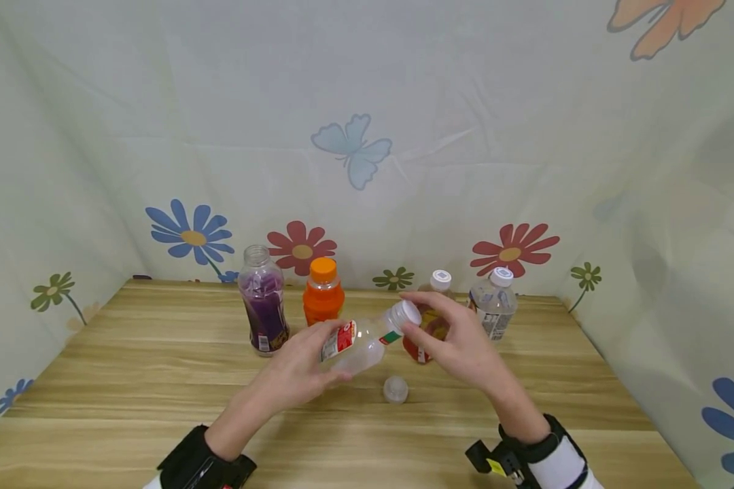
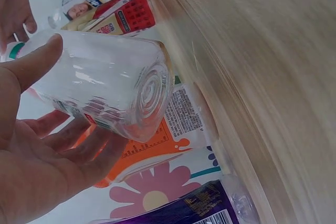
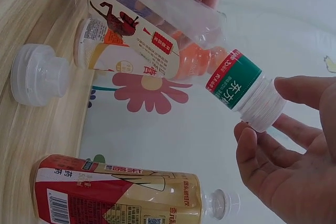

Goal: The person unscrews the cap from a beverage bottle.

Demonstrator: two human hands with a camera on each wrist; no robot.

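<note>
My left hand grips a clear plastic bottle round its body and holds it tilted above the table, neck to the right. Cloudy white in tone, the bottle carries a red label and a green band near the neck. At its white cap, my right hand pinches with thumb and fingers. The cap sits on the bottle's mouth. Below the bottle, a loose translucent cap rests on the wooden table.
Behind my hands stand an uncapped purple bottle, an orange bottle with an orange cap, a red-and-yellow labelled bottle partly hidden by my right hand, and a clear bottle. A flowered cloth hangs round the table.
</note>
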